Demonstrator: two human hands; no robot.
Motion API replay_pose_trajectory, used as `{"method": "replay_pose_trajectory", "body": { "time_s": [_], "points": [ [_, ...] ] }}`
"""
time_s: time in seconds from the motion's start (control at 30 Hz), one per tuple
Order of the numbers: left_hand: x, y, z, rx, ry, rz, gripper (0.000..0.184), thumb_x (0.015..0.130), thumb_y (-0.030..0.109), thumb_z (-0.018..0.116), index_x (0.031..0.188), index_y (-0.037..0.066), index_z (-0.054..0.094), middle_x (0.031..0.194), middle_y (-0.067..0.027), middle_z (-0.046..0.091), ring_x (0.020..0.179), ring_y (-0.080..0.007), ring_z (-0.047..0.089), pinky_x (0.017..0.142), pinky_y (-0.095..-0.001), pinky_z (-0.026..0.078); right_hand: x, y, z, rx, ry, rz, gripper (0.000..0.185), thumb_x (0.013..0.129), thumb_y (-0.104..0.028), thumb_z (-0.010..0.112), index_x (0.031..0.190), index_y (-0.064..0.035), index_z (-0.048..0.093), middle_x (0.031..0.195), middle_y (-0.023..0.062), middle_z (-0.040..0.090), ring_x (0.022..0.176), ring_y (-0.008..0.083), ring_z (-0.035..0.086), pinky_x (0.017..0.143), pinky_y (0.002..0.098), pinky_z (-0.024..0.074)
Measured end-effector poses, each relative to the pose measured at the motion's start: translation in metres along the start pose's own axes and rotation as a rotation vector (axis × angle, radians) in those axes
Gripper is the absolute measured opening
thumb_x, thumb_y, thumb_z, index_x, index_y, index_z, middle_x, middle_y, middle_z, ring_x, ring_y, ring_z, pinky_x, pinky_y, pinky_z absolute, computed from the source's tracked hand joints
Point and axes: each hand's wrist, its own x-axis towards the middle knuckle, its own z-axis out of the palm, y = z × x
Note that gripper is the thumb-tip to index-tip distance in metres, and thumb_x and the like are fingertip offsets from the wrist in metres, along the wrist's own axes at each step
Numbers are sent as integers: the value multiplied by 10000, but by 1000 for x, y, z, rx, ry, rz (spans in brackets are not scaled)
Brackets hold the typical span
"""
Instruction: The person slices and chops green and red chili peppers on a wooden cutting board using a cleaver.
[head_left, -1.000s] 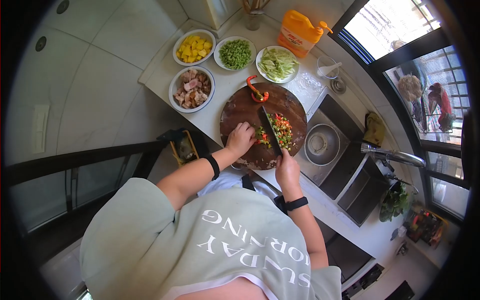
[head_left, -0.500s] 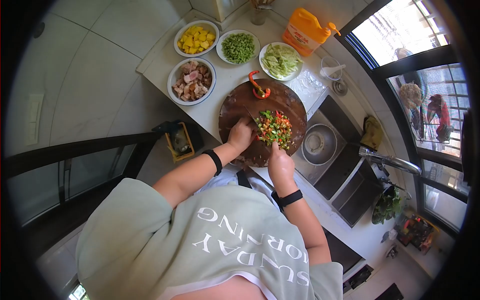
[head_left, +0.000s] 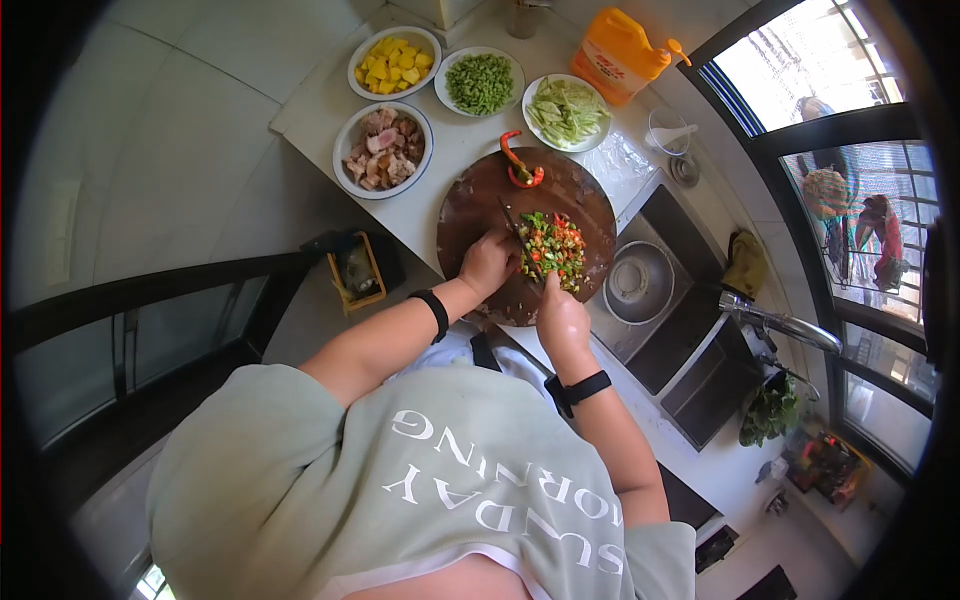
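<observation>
A round dark wooden chopping board (head_left: 470, 215) carries a heap of chopped red and green peppers (head_left: 552, 240). My right hand (head_left: 563, 322) is closed round the handle of a kitchen knife (head_left: 517, 228), whose thin dark blade edge runs along the heap's left side. My left hand (head_left: 488, 264) lies on the board just left of the blade, fingers curled together; whether anything is in them is hidden. At the board's far side sit red chili pieces (head_left: 520, 168), one long and curved.
Beyond the board stand a bowl of raw meat chunks (head_left: 384, 150), a bowl of yellow cubes (head_left: 394, 66), a plate of chopped green pieces (head_left: 479, 83) and a plate of pale green slices (head_left: 565, 112). An orange jug (head_left: 615, 55) is behind. Right lies the sink with a metal basin (head_left: 638, 283).
The view has shifted slightly. The knife's blade edge shows more clearly beside the heap, which looks a little more gathered to its right. Both hands stay nearly in place.
</observation>
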Motion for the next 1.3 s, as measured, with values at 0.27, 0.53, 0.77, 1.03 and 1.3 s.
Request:
{"method": "replay_pose_trajectory", "body": {
  "time_s": [0.27,0.53,0.77,1.03,1.3],
  "points": [
    [-1,10,-14,15,-4,-2,161,690,125,756,793,84,638,927,-110,593,922,-322,592,785,-420,528,25,-6,26,11,-85,116,214,898,-105,510,1099,-33,514,751,217,677,716,405,677,628,502,535],
    [-11,8,-14,96,-89,-3,127,693,79,717,779,67,623,923,-105,588,940,-312,585,791,-414,530,23,-3,9,13,-57,86,198,909,-148,543,1070,-35,515,754,204,677,711,408,671,637,517,529],
    [-8,11,-4,135,-71,-58,66,709,76,683,767,66,654,891,-124,610,859,-333,614,741,-427,545,2,-11,-12,1,-29,-26,150,893,-111,536,1023,-40,514,723,189,667,680,380,676,594,485,531],
    [-2,10,-4,240,-154,31,85,760,108,616,804,52,662,931,-119,622,892,-304,623,750,-405,559,17,9,33,-47,72,22,173,869,-100,532,1035,-52,544,673,165,651,612,351,668,539,462,531],
    [3,9,2,203,-140,-18,65,754,127,652,794,79,672,922,-114,630,862,-307,634,725,-413,555,12,-2,16,-14,30,-6,231,859,-74,540,1082,-19,522,695,178,662,636,367,670,568,473,535]
  ]
}}
